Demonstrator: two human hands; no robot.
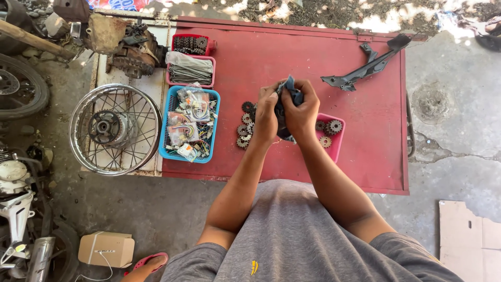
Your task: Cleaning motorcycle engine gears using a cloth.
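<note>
My left hand (266, 116) and my right hand (302, 112) are pressed together over the red table (313, 57), both gripping a dark blue cloth (291, 87) bunched between the fingers. Whatever the cloth wraps is hidden. Just left of my left hand lies a cluster of small dark sprockets (245, 125) on the tabletop. Under and right of my right hand sits a pink tray (336, 143) holding a few more sprockets (330, 127).
A blue basket (169, 151) of bagged small parts, a pink tray of spokes (190, 73) and a red tray (192, 44) line the table's left. A spoked wheel rim (115, 128) lies further left. A black bracket (368, 65) rests at the far right. A cardboard box (106, 248) sits on the floor.
</note>
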